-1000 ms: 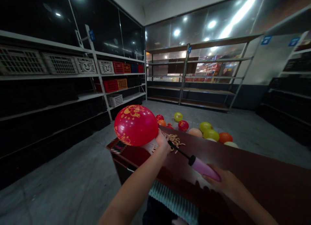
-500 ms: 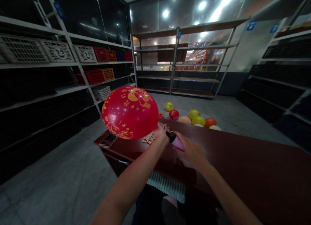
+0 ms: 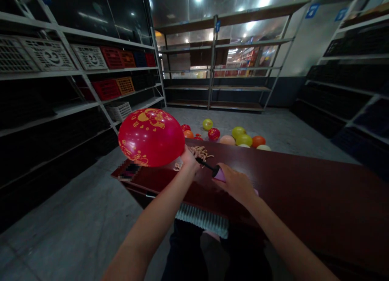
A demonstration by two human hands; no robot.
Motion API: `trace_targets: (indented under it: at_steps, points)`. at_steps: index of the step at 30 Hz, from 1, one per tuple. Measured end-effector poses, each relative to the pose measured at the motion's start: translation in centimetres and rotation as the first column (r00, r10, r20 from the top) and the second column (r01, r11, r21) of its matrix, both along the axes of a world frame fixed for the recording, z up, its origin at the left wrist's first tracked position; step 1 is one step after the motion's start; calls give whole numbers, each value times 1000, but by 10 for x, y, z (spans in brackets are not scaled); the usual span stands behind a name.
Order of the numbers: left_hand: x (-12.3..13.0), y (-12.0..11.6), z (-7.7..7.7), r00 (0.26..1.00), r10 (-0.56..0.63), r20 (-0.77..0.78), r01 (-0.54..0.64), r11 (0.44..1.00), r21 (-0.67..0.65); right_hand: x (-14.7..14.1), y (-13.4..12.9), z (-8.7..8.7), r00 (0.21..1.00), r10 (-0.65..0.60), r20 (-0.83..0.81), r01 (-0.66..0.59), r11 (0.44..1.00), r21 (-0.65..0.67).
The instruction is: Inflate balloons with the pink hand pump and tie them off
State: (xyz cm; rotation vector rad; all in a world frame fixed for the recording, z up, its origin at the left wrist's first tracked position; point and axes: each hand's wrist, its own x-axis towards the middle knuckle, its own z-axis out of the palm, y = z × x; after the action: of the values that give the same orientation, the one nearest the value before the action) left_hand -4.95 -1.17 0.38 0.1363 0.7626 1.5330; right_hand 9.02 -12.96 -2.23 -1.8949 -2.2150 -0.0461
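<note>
A large red balloon (image 3: 152, 137) with yellow printed figures is inflated at the left. My left hand (image 3: 189, 159) is closed at its neck end, where the black end of a hand pump meets it; the exact grip is hidden behind the wrist. My right hand (image 3: 238, 184) is wrapped round the pink-purple part of the balloon pump (image 3: 219, 174). A black rod shows between the two hands, above the dark red table. Beyond my left hand lies a pile of uninflated pale-pink balloons (image 3: 200, 152).
The dark red table (image 3: 304, 184) spans the front. A blurred-out phone-like object (image 3: 130, 171) lies at its left corner. Several inflated balloons (image 3: 244, 140) rest on the floor behind. Shelving (image 3: 212, 62) stands at the back and sides, with crates (image 3: 89, 56) on the left.
My right hand has drawn away from my left, so more black rod shows between them. The balloon and left hand appear further left as the view shifts.
</note>
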Motion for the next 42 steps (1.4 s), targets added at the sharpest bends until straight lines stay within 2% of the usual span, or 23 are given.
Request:
trace_targets:
  at_steps: [3,7,12,18,24,28,34,38,42]
  points:
    - [-17,9,10,999,53,-4,-53,998,-28,11,-5,-2,1000,11,21,-11,1000,14]
    - [-39,14,26,998,57,-9,-57,998,13,23,-12,-4,1000,-13,24,11,997,72]
    - [-49,10,33,995,100,11,-101,995,28,27,-13,-4,997,-11,76,1,991,135]
    - [-35,0,31,992,107,59,-112,991,77,18,-5,7,994,-28,104,18,996,89]
    - [1,-20,23,994,86,67,-93,989,115,-4,2,23,993,10,116,-21,996,90]
    - [16,-34,25,995,37,96,-46,994,97,-12,5,31,995,28,99,-34,998,61]
    - [9,-34,30,996,41,84,-43,999,24,-16,7,24,996,49,78,-56,993,102]
    - [0,-25,22,998,38,48,-38,999,-6,-16,2,18,996,35,81,-42,995,91]
    - [-16,-12,15,1000,17,-18,-17,999,-30,-4,-7,14,992,32,118,-42,996,82]
